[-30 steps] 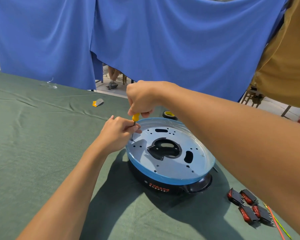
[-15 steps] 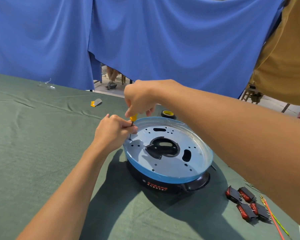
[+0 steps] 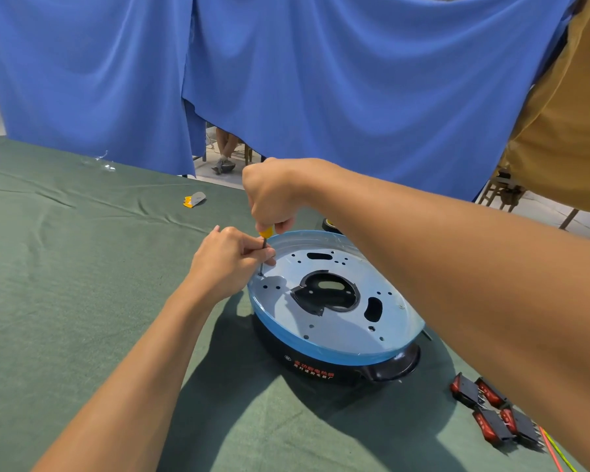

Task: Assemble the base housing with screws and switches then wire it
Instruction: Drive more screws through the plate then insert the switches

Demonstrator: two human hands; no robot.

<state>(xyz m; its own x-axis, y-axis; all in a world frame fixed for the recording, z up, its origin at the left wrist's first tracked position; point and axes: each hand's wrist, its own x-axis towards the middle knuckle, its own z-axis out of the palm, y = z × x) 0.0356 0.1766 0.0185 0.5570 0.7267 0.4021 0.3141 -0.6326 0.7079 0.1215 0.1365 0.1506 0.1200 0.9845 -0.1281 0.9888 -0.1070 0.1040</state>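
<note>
The round base housing sits upside down on the green cloth, black below with a pale blue metal plate on top. My right hand grips the yellow handle of a screwdriver held upright over the plate's far left edge. Its tip stands in a screw hole there. My left hand pinches the screwdriver shaft just above the plate. Several black and red rocker switches lie on the cloth at the right, beside red and yellow wires.
A roll of black and yellow tape sits behind the housing, partly hidden by my right arm. A small yellow and grey object lies on the green cloth farther back. Blue curtains hang behind the table; a person's legs show beneath them.
The camera has shifted slightly. Both hands stay on the screwdriver at the same screw hole; my right hand's fingers have turned a little around the handle.
</note>
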